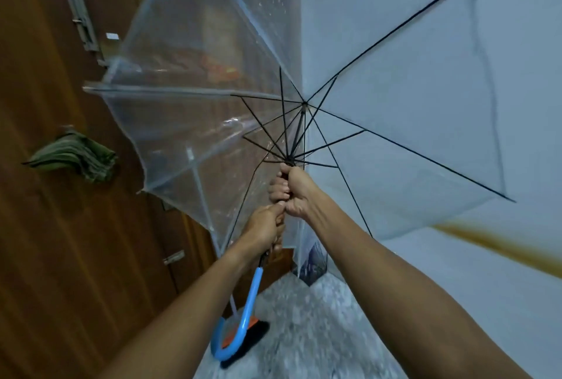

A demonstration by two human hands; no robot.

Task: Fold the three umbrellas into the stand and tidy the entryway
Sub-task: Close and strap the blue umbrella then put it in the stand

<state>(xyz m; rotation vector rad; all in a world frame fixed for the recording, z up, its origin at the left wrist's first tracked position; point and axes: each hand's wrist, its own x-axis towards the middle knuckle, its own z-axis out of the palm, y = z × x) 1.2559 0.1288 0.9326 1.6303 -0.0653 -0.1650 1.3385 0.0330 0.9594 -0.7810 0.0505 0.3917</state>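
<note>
Far left of the hands, an olive-green folded fabric bundle (74, 155) hangs on the brown wooden door (45, 257). The left hand (264, 228) is clenched around the thin dark shaft of the transparent plastic umbrella with black ribs (395, 141). Its curved sky-blue handle (240, 327) hangs below that hand, over the grey speckled floor (319, 333). The right hand (296, 193), touching the left and just above it, grasps the shaft where the ribs meet. The canopy spreads open beyond both hands, in front of the pale wall (532, 105) to their right.
</note>
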